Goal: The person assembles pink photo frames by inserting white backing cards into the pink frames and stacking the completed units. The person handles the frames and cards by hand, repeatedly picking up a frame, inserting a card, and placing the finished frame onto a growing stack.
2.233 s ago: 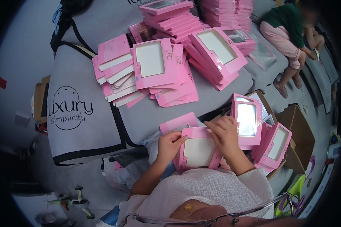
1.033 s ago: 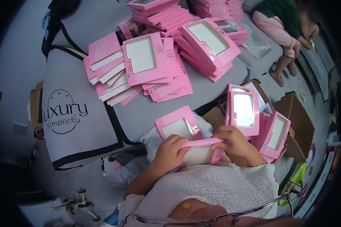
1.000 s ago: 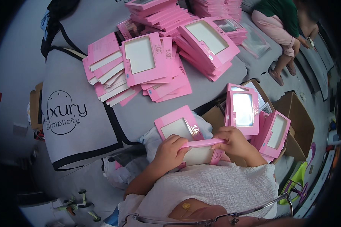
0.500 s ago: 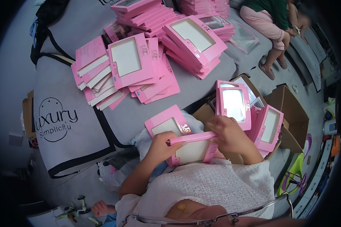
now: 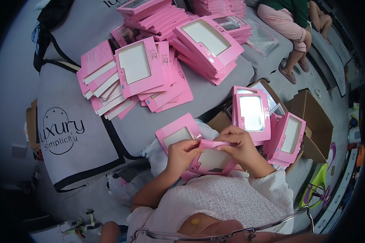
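On my lap, a pink windowed box (image 5: pixel 226 169) is held upright between both hands, its pale window facing up toward me. My left hand (image 5: pixel 181 156) pinches the left part of its top flap between thumb and fingers. At the right part of the same flap, my right hand (image 5: pixel 242 146) is closed, thumb beneath and fingers above. Another pink windowed box (image 5: pixel 174 121) lies just beyond my left hand, partly hidden by it. To the right of my right hand, a pink box with a shiny window (image 5: pixel 251 115) leans on others in a cardboard carton.
Loose stacks of flat pink boxes (image 5: pixel 136 67) cover the grey sofa (image 5: pixel 89 97) ahead. A brown carton (image 5: pixel 312 125) with raised flaps holds more boxes (image 5: pixel 288 139) at my right. Another person (image 5: pixel 286 28) sits at the far right. A green-and-purple item (image 5: pixel 317 186) lies on the floor.
My left hand has slid right along the box's top edge, closer to my right hand. My right fingers have settled on the flap. The far person's hands have shifted.
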A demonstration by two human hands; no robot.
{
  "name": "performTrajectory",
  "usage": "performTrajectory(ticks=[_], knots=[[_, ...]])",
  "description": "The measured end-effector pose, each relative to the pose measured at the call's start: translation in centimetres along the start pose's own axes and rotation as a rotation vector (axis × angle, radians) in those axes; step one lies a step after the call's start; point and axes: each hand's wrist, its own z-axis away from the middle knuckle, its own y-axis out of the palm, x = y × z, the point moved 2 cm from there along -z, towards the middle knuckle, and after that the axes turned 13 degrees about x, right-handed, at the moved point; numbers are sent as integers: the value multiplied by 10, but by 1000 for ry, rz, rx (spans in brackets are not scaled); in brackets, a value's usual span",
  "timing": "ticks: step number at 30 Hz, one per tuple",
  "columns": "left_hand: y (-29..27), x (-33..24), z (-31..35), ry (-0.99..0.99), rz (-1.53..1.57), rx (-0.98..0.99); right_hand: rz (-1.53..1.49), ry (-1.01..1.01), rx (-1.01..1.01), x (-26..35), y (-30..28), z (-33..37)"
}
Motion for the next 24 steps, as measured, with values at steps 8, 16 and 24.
performTrajectory(ticks=[8, 16, 24], knots=[[17, -16, 1, 73, 171, -64, 195, 114, 47, 4, -6, 2], [15, -29, 0, 236, -336, 44, 383, 228, 163, -3, -17, 3], [7, -10, -2, 168, -253, 26, 93, 531, 297, -29, -71, 53]])
